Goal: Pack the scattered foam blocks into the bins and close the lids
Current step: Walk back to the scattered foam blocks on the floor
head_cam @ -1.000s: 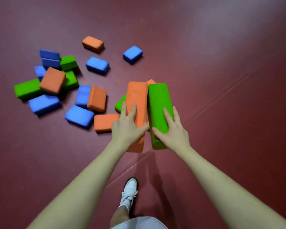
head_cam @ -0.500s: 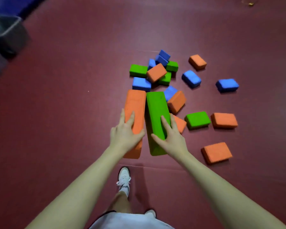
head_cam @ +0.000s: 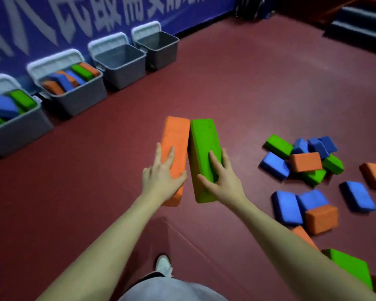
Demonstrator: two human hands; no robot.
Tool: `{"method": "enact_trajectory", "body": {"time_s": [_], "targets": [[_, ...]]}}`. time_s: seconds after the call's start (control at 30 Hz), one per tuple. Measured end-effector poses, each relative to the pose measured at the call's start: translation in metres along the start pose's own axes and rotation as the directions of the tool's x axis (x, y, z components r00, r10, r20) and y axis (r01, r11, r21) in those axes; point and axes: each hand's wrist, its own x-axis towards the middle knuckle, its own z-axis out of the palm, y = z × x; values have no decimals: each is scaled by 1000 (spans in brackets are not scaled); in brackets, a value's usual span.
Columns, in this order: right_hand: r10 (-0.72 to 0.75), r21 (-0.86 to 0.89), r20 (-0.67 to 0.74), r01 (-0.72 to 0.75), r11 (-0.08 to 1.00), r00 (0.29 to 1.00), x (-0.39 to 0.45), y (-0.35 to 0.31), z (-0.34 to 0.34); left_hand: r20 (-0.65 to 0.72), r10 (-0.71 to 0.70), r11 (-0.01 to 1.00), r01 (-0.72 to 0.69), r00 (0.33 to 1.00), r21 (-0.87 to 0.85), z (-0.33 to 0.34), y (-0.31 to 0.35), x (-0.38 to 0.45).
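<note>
**Head view: two foam blocks carried side by side**

Head camera, centre frame: the left hand [head_cam: 161, 179] grips an orange foam block [head_cam: 175, 146], the right hand [head_cam: 221, 181] a green foam block [head_cam: 204, 148], their long sides touching. Four open grey bins [head_cam: 126, 68] line the upper left; loose blocks [head_cam: 305, 161] lie on the floor at right.

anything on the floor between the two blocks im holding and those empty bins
Nothing visible: only bare red floor lies between the orange foam block and green foam block and the two empty grey plastic bins.
</note>
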Motion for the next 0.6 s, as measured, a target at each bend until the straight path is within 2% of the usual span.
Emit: {"method": "enact_trajectory", "body": {"time_s": [0.27, 0.6], "targets": [[-206, -9, 83, 208, 978, 975, 128, -96, 44, -143, -178, 984, 179, 974, -3, -62, -89, 81], [-371, 5, 85, 372, 928, 925, 322, -152, 65, -267, -289, 956, 293, 919, -29, -108, -128, 242]]}}
